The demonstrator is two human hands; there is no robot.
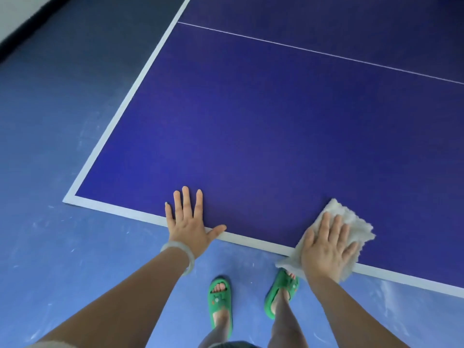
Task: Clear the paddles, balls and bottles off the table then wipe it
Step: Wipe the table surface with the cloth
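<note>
A fluffy white cloth [351, 227] is pressed flat-fingered by the right hand [326, 249] at the blue table [251, 121]'s near edge; overhanging, it may slip off. The left hand [188, 222] rests open.

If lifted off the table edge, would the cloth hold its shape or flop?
Likely floppy: the cloth droops over the table edge under the right hand. Probably light, given its fluffy pile. Should slide on the smooth top.

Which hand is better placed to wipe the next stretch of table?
Right. The right hand presses flat on the white cloth at the near edge of the table; the left hand rests bare on the table, holding nothing.
</note>
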